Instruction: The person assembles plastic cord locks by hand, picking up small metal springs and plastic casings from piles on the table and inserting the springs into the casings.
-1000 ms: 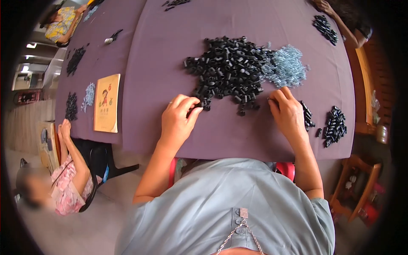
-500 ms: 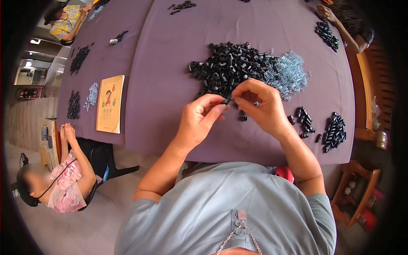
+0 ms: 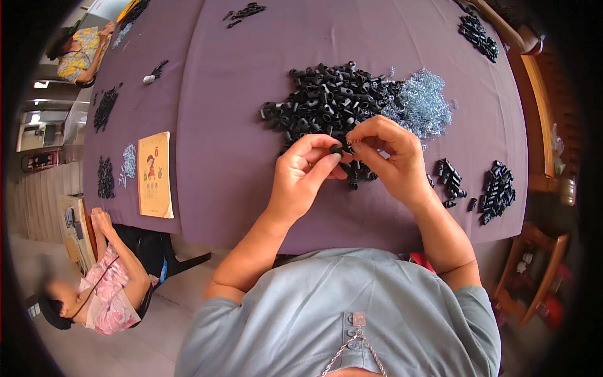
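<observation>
My left hand (image 3: 304, 176) pinches a small black cylindrical part (image 3: 336, 149) between thumb and index finger. Close against its right side, my right hand (image 3: 389, 157) has its thumb and index finger pressed together on something too small to make out. Both hands are over the front edge of a large pile of black parts (image 3: 339, 94). A heap of thin, silvery-blue springs (image 3: 425, 103) touches the pile's right side. Right of my right hand lie a small group of black pieces (image 3: 450, 179) and a denser group (image 3: 498, 192).
A yellow booklet (image 3: 155, 176) lies on the purple tablecloth (image 3: 220, 125) at left. More black parts (image 3: 105, 178) and springs (image 3: 128, 164) are beyond it. One person (image 3: 113, 283) sits at lower left, another (image 3: 81, 53) at upper left; a person's arm (image 3: 502, 28) reaches in at upper right.
Both hands came together from apart, at the front of the black pile. A black part now shows in my left fingers. Since half a second ago the hands have hardly moved.
</observation>
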### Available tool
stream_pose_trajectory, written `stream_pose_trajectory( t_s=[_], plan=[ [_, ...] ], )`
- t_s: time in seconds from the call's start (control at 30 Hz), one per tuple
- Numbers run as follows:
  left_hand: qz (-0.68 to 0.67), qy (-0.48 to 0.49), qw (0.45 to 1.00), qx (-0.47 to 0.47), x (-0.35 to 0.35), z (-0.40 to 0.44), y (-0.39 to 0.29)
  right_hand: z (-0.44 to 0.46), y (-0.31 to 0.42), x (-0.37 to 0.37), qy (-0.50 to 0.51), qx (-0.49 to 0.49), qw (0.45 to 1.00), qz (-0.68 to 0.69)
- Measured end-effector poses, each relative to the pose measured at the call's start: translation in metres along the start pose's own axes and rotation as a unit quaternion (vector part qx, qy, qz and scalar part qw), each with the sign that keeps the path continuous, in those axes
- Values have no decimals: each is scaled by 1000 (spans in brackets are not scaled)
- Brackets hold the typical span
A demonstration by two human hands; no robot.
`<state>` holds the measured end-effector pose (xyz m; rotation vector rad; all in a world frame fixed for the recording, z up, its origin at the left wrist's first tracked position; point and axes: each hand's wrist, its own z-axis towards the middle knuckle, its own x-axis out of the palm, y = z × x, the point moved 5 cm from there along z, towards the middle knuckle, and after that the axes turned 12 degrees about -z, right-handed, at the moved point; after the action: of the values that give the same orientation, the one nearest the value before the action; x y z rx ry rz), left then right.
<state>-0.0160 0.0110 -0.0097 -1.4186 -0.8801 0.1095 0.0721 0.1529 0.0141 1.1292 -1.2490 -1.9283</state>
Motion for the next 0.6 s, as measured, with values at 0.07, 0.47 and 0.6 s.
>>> stream_pose_trajectory(
  t_s=[0.07, 0.47, 0.6],
  plan=[
    [-27, 3, 999, 18, -6, 0, 1, 1, -1, 0, 12, 20, 1000, 2],
    [-61, -20, 998, 23, -16, -2, 3, -6, -3, 11, 111, 140, 977, 113],
    [-59, -12, 998, 12, -16, -2, 6, -5, -1, 8, 104, 134, 980, 101]
  ],
)
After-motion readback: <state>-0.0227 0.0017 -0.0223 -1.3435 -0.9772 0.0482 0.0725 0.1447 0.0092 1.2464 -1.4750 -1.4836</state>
